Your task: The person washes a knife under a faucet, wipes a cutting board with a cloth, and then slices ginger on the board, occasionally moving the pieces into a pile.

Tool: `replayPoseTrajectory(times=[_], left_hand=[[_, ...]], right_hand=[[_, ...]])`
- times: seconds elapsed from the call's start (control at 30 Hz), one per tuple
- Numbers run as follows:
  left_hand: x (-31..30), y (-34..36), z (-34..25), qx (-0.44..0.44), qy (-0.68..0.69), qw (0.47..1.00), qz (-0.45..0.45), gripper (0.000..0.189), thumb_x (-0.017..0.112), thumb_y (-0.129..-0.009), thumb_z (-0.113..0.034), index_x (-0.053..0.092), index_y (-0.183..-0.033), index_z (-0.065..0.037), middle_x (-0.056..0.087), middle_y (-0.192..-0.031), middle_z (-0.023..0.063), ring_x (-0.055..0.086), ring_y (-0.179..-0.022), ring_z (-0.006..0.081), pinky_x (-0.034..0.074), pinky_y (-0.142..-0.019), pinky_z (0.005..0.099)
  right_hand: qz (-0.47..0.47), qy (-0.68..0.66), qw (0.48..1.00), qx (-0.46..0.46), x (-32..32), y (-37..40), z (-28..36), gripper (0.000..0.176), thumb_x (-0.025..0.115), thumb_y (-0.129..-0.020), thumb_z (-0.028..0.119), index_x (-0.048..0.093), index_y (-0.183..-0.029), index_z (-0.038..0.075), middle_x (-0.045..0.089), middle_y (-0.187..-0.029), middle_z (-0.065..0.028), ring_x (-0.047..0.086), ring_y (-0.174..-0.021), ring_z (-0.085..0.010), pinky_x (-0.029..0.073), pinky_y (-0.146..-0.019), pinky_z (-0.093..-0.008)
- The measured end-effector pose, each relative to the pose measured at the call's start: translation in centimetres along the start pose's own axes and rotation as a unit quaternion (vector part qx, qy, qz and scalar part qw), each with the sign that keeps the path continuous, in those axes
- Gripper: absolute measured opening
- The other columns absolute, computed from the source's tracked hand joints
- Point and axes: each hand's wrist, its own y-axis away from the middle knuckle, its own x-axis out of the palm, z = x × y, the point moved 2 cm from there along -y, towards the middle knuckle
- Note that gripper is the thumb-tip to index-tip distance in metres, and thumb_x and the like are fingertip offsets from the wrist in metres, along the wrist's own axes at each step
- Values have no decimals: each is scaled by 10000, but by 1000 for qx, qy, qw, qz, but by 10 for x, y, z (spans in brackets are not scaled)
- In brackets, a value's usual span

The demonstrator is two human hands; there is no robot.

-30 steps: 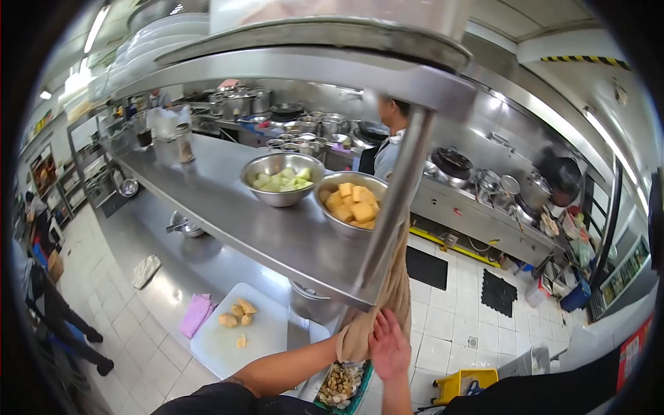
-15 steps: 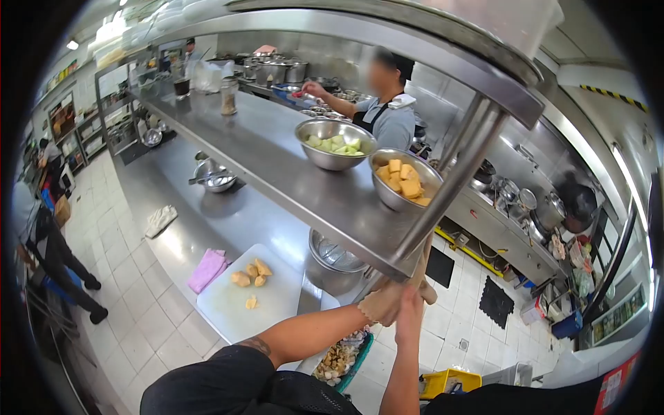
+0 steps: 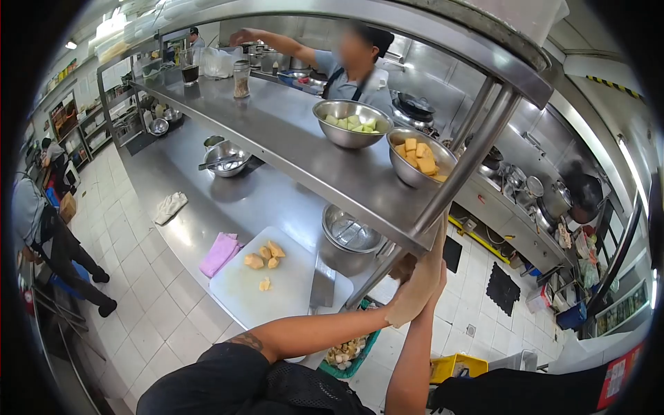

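Beside the shelf post, my left hand (image 3: 409, 294) is inside a loose beige glove (image 3: 425, 277) whose cuff hangs at the wrist. The glove is stretched upward, and my left fingers are hidden. Pressed against its right side, my right hand (image 3: 436, 294) is closed on the glove. Left of my hands lies a white cutting board (image 3: 266, 311) with several tan, peeled chunks (image 3: 264, 256) on it. A broad-bladed cleaver (image 3: 323, 280) rests along the board's right side. Behind it stands a steel bowl (image 3: 351, 232).
Overhead, the steel shelf (image 3: 277, 138) carries a bowl of green chunks (image 3: 351, 124) and a bowl of orange chunks (image 3: 418, 159). Its post (image 3: 470, 169) rises near my hands. A pink cloth (image 3: 220, 254) lies by the board. A green basket (image 3: 356, 356) of scraps sits below. A co-worker (image 3: 356, 66) stands opposite.
The glove has been drawn out longer and upward over my left hand, with both hands slightly further right. The view has shifted, and the co-worker's arm now reaches out higher.
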Motion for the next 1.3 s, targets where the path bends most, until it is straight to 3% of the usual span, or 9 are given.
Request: replayPoseTrajectory(times=[0.1,0.27,0.33,0.43,0.6,0.8,1.07,1.2,1.3], left_hand=[[23,19,-27,27,-29,999,4,655,597,-1052,-247,404,-1653,-69,480,-1650,136,421,-1549,304,323,-1260,446],[56,29,-12,134,3,988,77,677,593,-1050,-245,383,-1666,-60,465,-1669,149,397,-1569,328,276,-1298,470],[-2,-1,116,75,709,671,201,679,601,-1041,-286,401,-1650,-62,469,-1662,161,394,-1576,327,307,-1285,492],[-11,27,121,-145,887,380,221,652,627,-1021,-325,474,-1604,-79,463,-1660,219,399,-1576,367,337,-1270,508],[1,168,113,42,819,459,342,563,716,-979,-174,597,-1511,-32,445,-1655,289,395,-1565,443,373,-1262,475],[-21,208,142,203,815,152,521,463,722,-990,-162,660,-1433,-43,626,-1468,180,617,-1297,391,501,-1127,470],[-43,254,191,307,752,104,574,426,701,-1002,-121,658,-1417,-38,650,-1331,128,640,-1150,284,537,-1017,407],[9,234,229,210,789,154,556,408,691,-1008,-100,657,-1409,-35,662,-1263,102,651,-1077,230,555,-961,375],[94,195,277,105,819,248,506,395,683,-1013,-85,656,-1404,-33,672,-1211,82,660,-1022,190,568,-920,352]], right_hand=[[-19,-341,936,90,23,50,-17,533,564,-1149,379,557,-1544,21,620,-1502,-177,620,-1343,-246,486,-1131,-370],[33,-28,993,108,38,88,14,705,553,-1145,501,490,-1561,-63,584,-1536,-143,558,-1400,-227,408,-1207,-367],[35,-86,994,62,32,88,17,656,551,-1152,471,517,-1531,-62,620,-1487,-125,587,-1363,-210,427,-1187,-356],[-2,-77,995,67,19,107,-4,611,554,-1156,444,525,-1532,-36,635,-1475,-126,611,-1340,-204,469,-1152,-362],[-166,104,981,0,-24,137,-53,327,696,-1088,214,660,-1326,-6,709,-1149,-74,668,-1026,-137,564,-895,-330],[275,101,879,-377,122,134,128,258,758,-869,210,759,-1095,86,734,-964,-136,736,-840,-341,576,-698,-439],[542,264,607,-517,372,215,201,319,837,-788,260,840,-986,9,808,-1080,-220,778,-1050,-389,619,-900,-516],[682,-11,241,-690,422,251,146,366,769,-898,294,775,-1136,17,777,-1156,-188,749,-1089,-336,584,-941,-453],[616,-265,-313,-673,422,258,106,346,730,-924,280,729,-1164,30,758,-1122,-163,733,-1040,-320,564,-910,-439]])
